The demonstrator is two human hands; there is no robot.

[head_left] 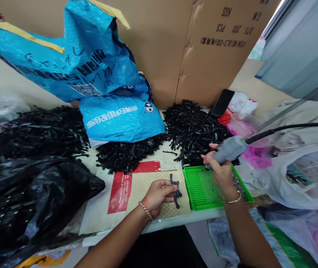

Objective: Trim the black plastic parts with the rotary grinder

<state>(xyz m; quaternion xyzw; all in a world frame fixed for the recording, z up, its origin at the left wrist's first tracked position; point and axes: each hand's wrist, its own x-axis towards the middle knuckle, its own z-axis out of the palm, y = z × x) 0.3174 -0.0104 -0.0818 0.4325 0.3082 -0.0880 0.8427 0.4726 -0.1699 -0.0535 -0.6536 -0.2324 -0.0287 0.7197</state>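
While the left hand (159, 194) pinched a small black plastic part (176, 190) flat against the perforated mat (147, 186), the right hand (219, 172) clamped a grey corded tool (230, 149), tip down over the green tray (203, 188) at its 3 o'clock; black parts (195, 128) lay heaped at 12 o'clock on the surface (97, 212).

Bright, even daylight, strongest from the upper right corner, slightly blown out there. Soft, faint shadows only under the hands on the tabletop (159, 223). Mild glare on the black plastic bag (35, 193) at left. Wide-angle stretching and smearing toward all edges; sharpest at centre.
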